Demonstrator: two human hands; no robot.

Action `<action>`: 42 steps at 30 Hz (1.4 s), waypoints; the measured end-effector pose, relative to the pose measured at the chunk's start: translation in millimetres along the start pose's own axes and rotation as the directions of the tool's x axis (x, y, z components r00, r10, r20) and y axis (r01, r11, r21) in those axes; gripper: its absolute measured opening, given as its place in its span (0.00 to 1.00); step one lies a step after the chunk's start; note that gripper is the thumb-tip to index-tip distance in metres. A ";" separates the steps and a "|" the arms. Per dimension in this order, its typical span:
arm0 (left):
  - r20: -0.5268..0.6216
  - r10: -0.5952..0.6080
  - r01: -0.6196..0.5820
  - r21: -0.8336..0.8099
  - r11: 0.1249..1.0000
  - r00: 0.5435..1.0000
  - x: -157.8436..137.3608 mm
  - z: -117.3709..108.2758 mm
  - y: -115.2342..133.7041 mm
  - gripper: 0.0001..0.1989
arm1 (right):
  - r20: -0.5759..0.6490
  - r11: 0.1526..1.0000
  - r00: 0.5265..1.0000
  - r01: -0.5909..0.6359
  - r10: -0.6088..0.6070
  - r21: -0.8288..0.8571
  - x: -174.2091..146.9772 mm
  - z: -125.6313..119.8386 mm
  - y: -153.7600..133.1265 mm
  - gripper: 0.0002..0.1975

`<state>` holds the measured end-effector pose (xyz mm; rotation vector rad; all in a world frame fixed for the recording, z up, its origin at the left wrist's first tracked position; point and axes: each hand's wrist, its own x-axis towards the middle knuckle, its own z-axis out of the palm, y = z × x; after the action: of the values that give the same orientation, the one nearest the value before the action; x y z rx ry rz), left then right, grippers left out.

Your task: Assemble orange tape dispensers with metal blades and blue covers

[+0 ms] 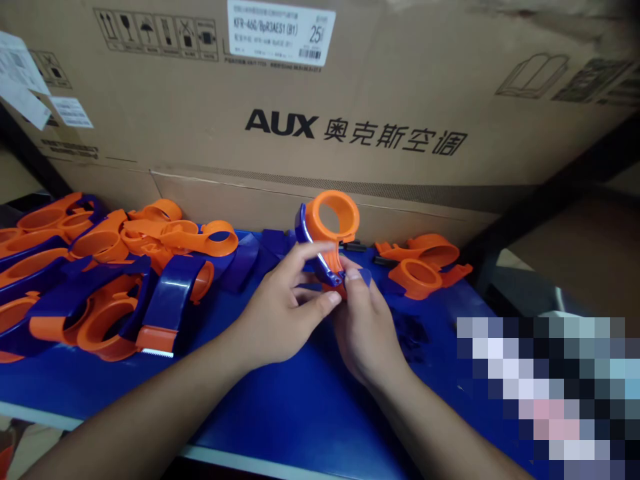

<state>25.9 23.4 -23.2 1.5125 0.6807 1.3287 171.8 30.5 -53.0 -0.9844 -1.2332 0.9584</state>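
Observation:
An orange and blue tape dispenser (317, 225) is held up over the middle of the table, its round orange hub on top. My left hand (283, 310) grips its blue side, with the index finger laid across the orange part and the thumb near the lower end. Fingers of my right hand (367, 327) close on that lower end, the thumb pressed beside a small blue piece (367, 276). What lies behind the right fingers is hidden.
Several tape dispensers (167, 297) are heaped on the left of the blue table (280, 407). Loose orange parts (415, 279) lie at the right, near small black pieces (407, 333). A large cardboard box (200, 127) stands behind. A blurred-out patch covers the right edge.

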 end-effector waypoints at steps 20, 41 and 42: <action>-0.156 0.080 -0.022 0.346 0.938 0.985 -3.8 4.0 -13.6 0.13 | -0.019 0.971 0.977 -0.208 0.211 0.115 -14.7 12.9 -18.1 0.24; -0.200 0.042 -0.036 0.036 0.999 0.979 -5.2 12.8 -11.8 0.10 | -0.037 0.991 0.992 -0.114 0.117 0.063 -14.5 8.3 -21.0 0.21; -0.203 0.044 -0.038 0.032 0.999 0.978 -4.9 12.9 -11.6 0.10 | -0.030 0.990 0.992 -0.118 0.121 0.081 -14.4 8.1 -20.7 0.21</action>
<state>39.2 19.5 -34.9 1.4310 0.8038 1.5253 163.4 11.3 -36.9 -1.0169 -1.1085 1.0714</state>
